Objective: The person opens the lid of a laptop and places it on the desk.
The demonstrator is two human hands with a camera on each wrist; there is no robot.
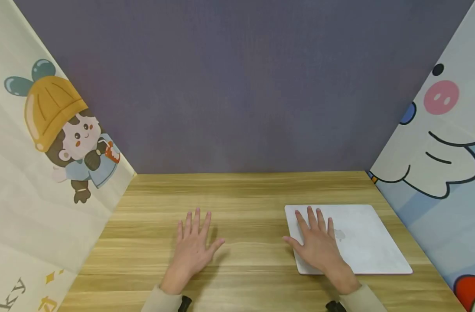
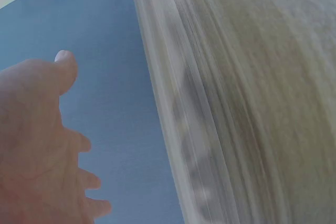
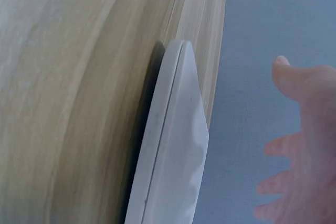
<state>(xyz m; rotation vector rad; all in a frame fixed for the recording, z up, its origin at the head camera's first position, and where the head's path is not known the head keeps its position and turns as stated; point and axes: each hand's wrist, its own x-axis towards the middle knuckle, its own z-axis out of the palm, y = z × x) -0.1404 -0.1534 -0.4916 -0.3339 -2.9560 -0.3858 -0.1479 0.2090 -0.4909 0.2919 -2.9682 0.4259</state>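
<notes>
A closed silver laptop (image 1: pixel 374 242) with a faint apple logo lies flat on the right part of the wooden table (image 1: pixel 253 195). Over its left part my right hand (image 1: pixel 319 247) hovers palm down, fingers straight and spread, thumb reaching past the laptop's left edge. From the right wrist view, a gap shows between that hand (image 3: pixel 310 145) and the laptop's lid (image 3: pixel 178 145). My left hand (image 1: pixel 192 249) is held above bare wood to the left, fingers spread and holding nothing. Its shadow falls on the tabletop (image 2: pixel 210 103) in the left wrist view.
A dark grey panel (image 1: pixel 245 86) rises along the table's back edge. Curtains with cartoon prints flank the table, a child in a yellow hat (image 1: pixel 58 112) on the left and a white character with a pink snout (image 1: pixel 441 97) on the right.
</notes>
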